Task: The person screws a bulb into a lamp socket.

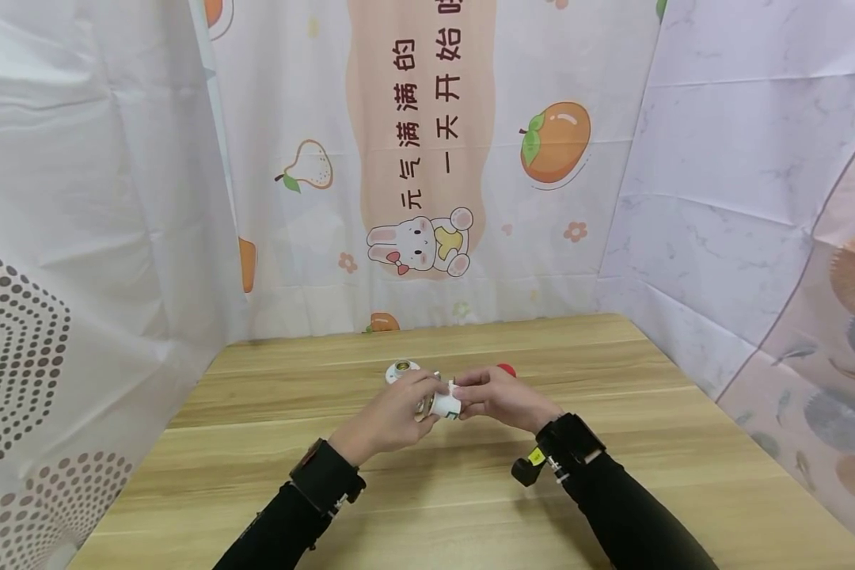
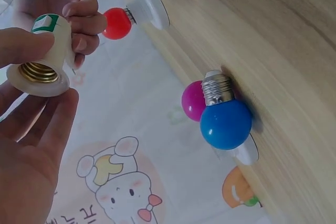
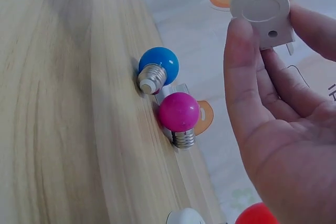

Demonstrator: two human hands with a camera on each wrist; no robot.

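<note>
A white bulb socket [image 2: 62, 51] with a green-edged switch, a wide rim and a brass thread inside is held above the table between both hands. My left hand [image 1: 399, 405] grips it near the rim, thumb on one side and fingers on the other. My right hand [image 1: 504, 396] holds the closed end, where a small block with a prong [image 3: 290, 49] shows. A blue bulb [image 2: 226, 124] and a magenta bulb [image 3: 178, 112] lie close together on the table. A red bulb [image 2: 116, 23] sits in another white socket [image 2: 153, 4] beyond the right hand.
Behind the loose bulbs stands a white round-based socket [image 1: 401, 369], its brass thread facing up. A wooden table [image 1: 271, 475] carries everything. Printed curtains [image 1: 292, 261] close off the back and both sides.
</note>
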